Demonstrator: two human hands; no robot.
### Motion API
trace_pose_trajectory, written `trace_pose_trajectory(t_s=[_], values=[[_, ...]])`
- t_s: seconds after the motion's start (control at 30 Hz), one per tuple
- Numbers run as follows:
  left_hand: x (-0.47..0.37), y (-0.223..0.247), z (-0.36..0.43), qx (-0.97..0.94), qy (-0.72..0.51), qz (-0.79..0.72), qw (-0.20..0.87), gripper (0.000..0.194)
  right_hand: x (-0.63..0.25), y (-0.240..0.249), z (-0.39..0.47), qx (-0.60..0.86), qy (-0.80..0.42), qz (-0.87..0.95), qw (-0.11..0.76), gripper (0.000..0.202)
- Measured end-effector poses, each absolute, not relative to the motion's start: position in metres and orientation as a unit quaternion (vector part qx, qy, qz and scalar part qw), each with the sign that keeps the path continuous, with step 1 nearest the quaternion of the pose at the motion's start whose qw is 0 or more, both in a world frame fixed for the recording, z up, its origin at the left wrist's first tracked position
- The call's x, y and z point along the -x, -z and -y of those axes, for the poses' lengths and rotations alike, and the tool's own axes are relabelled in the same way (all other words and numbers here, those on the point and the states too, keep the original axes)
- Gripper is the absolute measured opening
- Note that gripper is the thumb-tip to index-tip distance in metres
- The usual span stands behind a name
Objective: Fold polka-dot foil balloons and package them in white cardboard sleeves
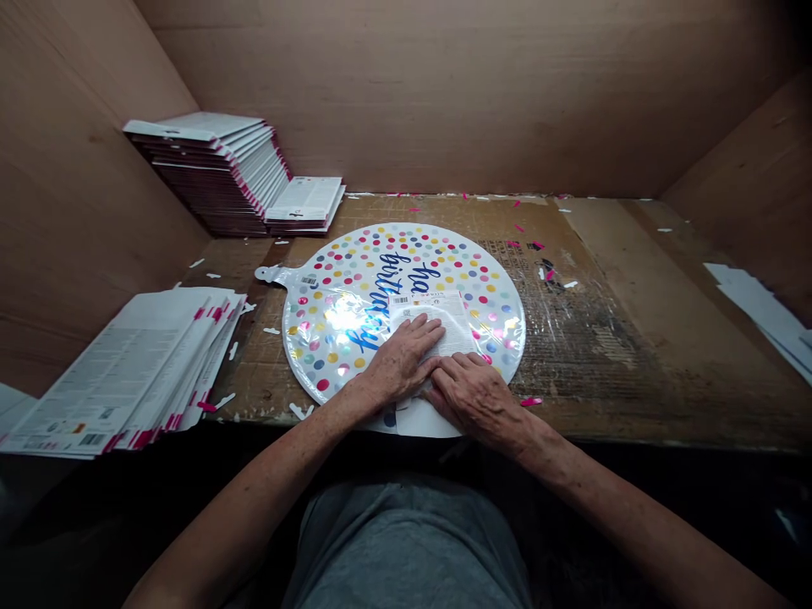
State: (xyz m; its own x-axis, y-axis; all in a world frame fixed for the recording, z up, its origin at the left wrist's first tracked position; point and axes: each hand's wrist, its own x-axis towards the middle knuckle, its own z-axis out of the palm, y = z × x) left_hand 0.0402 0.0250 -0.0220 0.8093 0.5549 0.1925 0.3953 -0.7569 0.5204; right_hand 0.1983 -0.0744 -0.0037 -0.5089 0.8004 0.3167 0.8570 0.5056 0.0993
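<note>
Left hand (406, 355) spread flat, palm down on the printed card sleeve (453, 320), gripping nothing; right hand (479, 393) tucks curled fingers by the sleeve's near edge, and whether they pinch it I can't tell! Looks like we're at the lining-up or folding step, sleeve over foil balloon (342, 279). The next move calls for a steady left palm and an even fold, I'd judge, without creasing that slick film. And the balloon? Flat, uninflated, near the front edge of the cardboard-covered worktop (589, 338), white with multicoloured dots, blue "birthday" script running sideways, glare flashing, neck pointing left.
</note>
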Motion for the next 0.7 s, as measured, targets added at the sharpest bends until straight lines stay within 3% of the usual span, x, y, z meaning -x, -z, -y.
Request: trace_pose_trajectory(t_s=[0.17,0.27,0.4,0.5,0.63,0.7], values=[[-0.046,0.017,-0.029,-0.935,-0.166,-0.236,0.206,0.044,-0.230,-0.007,0.120,0.449,-0.011,0.884,0.125,0.031],[-0.050,0.012,-0.028,-0.941,-0.177,-0.222,0.187,0.035,-0.240,-0.002,0.144,0.477,0.024,0.852,0.216,0.029],[-0.036,0.006,-0.007,-0.910,-0.269,-0.256,0.184,0.011,-0.230,0.015,0.145,0.476,0.077,0.845,0.233,0.038],[-0.010,0.004,0.016,-0.913,-0.270,-0.215,0.217,0.018,-0.224,0.026,0.141,0.466,0.095,0.842,0.255,0.030],[0.020,0.007,0.034,-0.927,-0.221,-0.184,0.241,0.056,-0.224,0.030,0.139,0.452,0.093,0.840,0.286,0.025],[0.023,0.010,0.037,-0.922,-0.232,-0.196,0.242,0.044,-0.222,0.026,0.135,0.468,0.067,0.823,0.317,0.019]])
